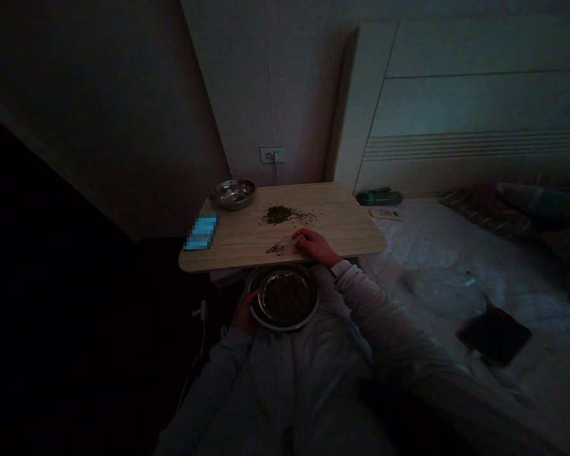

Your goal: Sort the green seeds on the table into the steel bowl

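The hands are apart. The right hand point(312, 246) is over the table's point(342, 218) near edge, its fingertips seemingly pinched on a thin, pale thing point(287, 239); I cannot tell what that is. It looks light and flexible, likely best taken at its 3 o'clock end, where the fingers are. Its long axis runs roughly from 3 to 9 o'clock, the free end pointing to 9, towards a small, loose patch of grains point(276, 249).

The left hand point(246, 312) grips the bowl point(285, 327) at its 9 o'clock side, low at the near edge of the table, above the lap. The bowl's mouth faces up, with dark contents; being round, it has no long axis. It is probably stiff, smooth and a little slippery, so the rim seems the place to hold it.

From the right hand, a larger pile point(278, 215) lies between 10 and 11 o'clock, strays thinning out towards 3. The grains should be light, dry and quick to roll; they point no one way.

Taking the table's middle as the dial, a steel bowl point(232, 201) stands at 10 and a phone point(202, 232) lies at 9. Beyond the table, a socket point(272, 154) is at 12; on the bed point(418, 253), a green bottle point(379, 198) lies between 2 and 3, a remote point(386, 215) near 3, a black thing point(494, 335) at 4
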{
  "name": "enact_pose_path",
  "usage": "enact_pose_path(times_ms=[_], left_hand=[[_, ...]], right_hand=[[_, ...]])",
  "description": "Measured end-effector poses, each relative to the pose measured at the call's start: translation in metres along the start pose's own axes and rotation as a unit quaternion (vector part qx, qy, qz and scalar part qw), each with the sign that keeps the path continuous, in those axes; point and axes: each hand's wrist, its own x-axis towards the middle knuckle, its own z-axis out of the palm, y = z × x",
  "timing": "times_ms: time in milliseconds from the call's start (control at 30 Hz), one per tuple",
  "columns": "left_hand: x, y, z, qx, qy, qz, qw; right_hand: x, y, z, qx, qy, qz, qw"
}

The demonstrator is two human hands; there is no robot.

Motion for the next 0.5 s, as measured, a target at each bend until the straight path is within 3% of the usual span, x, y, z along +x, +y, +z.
enact_pose_path(times_ms=[500], left_hand=[[0.0059,-0.0003,-0.0073,0.003,-0.015,0.002,1.000]], right_hand=[[0.0024,0.0027,0.0023,0.003,0.009,-0.017,1.000]])
